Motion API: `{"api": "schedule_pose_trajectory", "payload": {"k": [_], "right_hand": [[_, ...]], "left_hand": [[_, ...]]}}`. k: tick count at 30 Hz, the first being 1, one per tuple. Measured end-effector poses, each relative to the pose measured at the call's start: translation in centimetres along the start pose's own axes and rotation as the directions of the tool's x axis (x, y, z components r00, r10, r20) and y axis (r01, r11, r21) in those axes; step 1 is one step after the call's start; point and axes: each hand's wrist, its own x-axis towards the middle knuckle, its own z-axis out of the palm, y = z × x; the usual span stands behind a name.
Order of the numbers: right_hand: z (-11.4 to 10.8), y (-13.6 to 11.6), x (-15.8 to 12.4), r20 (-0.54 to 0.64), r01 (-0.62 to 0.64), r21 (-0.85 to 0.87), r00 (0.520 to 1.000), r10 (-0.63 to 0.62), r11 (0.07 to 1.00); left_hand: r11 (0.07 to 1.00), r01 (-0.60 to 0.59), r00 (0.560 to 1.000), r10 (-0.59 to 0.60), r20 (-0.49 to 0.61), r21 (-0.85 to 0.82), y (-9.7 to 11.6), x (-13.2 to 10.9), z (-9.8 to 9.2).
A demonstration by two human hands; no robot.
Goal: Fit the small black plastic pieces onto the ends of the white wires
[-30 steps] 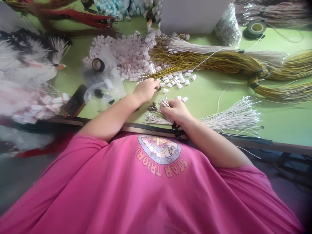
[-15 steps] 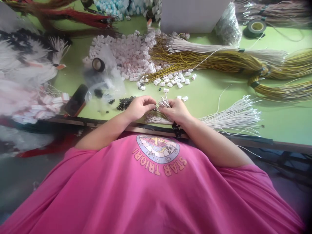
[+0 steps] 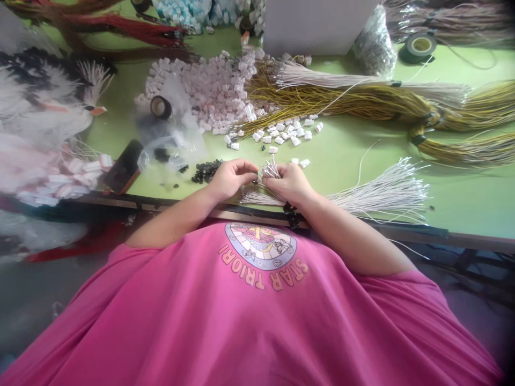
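My right hand (image 3: 293, 183) is closed around a bunch of thin white wires (image 3: 270, 169), whose tips stick up past the thumb. Close beside them, my left hand (image 3: 229, 178) has thumb and fingertips pinched together at the wires; what sits between them is too small to make out. A pile of small black pieces (image 3: 206, 171) lies just behind the left hand. Beneath the right wrist stretches a larger bundle of white wires (image 3: 382, 194), fanned out to the right. A black tie (image 3: 291, 214) hangs below the right hand at the table's edge.
White connector housings (image 3: 217, 91) are heaped beyond my hands. Yellow-and-dark wire bundles (image 3: 362, 102) lie at the right. A phone-like dark object (image 3: 124, 167), a clear plastic bag (image 3: 181, 126) and a black tape roll (image 3: 161, 107) are at the left. A green-black tape roll (image 3: 418, 48) is far right.
The view has shifted very slightly. Both hands keep nearly the same place and grip by the white wires.
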Motion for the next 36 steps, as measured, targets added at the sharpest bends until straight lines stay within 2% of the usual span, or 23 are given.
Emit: {"api": "schedule_pose_trajectory", "payload": {"k": [9, 22, 29, 36], "right_hand": [[-0.07, 0.07, 0.01, -0.010, 0.005, -0.022, 1.000, -0.005, 1.000], [-0.06, 0.05, 0.02, 0.000, 0.026, -0.025, 1.000, -0.026, 0.999], [-0.08, -0.33, -0.13, 0.007, 0.031, -0.017, 0.999, -0.031, 0.999], [-0.10, -0.12, 0.05, 0.013, 0.063, -0.075, 0.998, -0.062, 0.995]], "left_hand": [[0.999, -0.032, 0.999, 0.033, -0.032, 0.016, -0.60, 0.06, -0.07], [0.999, -0.049, 0.999, 0.049, -0.013, 0.009, -0.83, 0.16, -0.11], [0.997, -0.063, 0.998, 0.063, 0.017, -0.049, -0.83, 0.20, -0.30], [0.997, -0.066, 0.997, 0.066, 0.028, 0.025, -0.43, 0.33, -0.39]]}}
